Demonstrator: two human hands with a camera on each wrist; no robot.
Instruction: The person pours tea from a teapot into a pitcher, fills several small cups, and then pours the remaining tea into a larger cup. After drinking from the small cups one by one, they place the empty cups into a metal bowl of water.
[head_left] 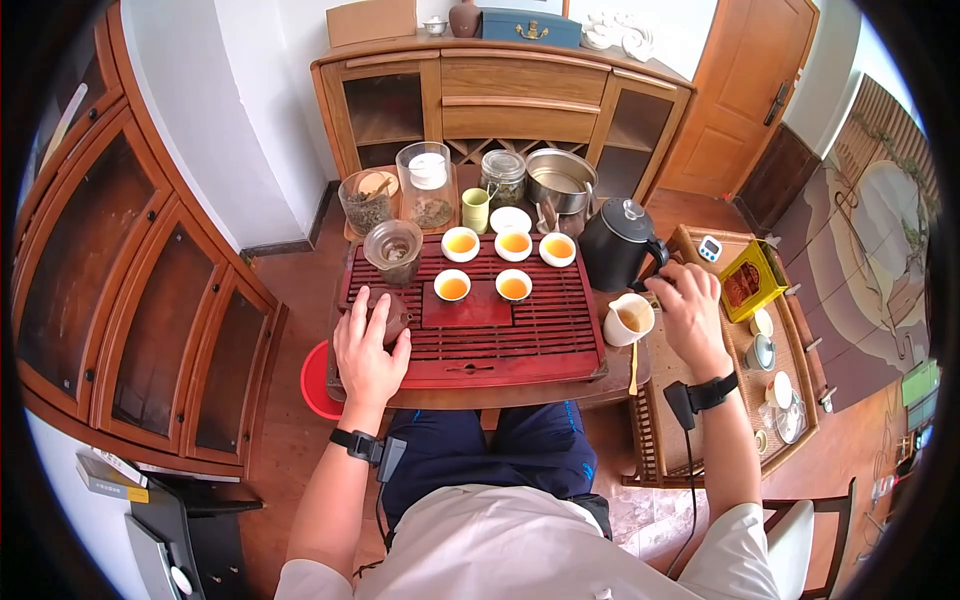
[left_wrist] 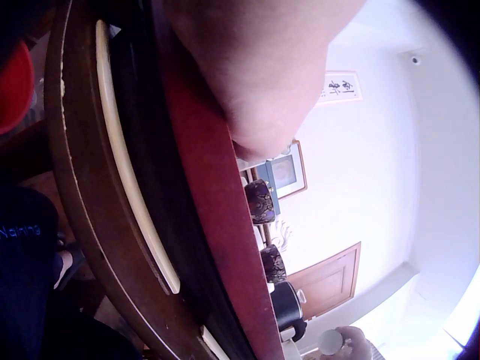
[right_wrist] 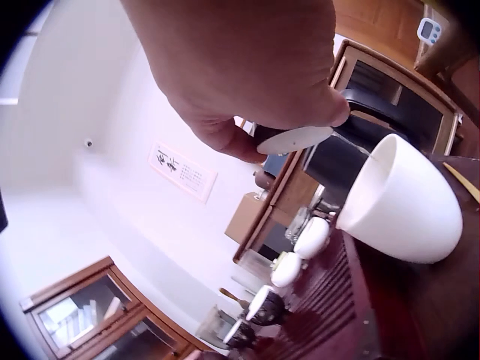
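Pitcher beside the right hand, clay pot under the left

White pitcher (head_left: 629,322) upright on the desk (head_left: 612,365), just off the right end of the slatted tea tray (head_left: 540,345). It lies immediately left of the right hand (head_left: 690,310), well apart from the left hand (head_left: 368,355); right is plainly the nearer. Long axis vertical, mouth up.

Right hand: closed in a pinch, thumb and fingers on a small pale disc (right_wrist: 295,140), held close by the pitcher's mouth. Its exact nature unclear.

Left hand: open, fingers spread and slightly bent, touching a dark clay pot (head_left: 392,318) at the tray's left end. Underside of the grasp hidden.

Outward: black kettle (head_left: 616,245) behind the pitcher, yellow stick (head_left: 633,372) in front; five filled cups (head_left: 513,286) on the tray.
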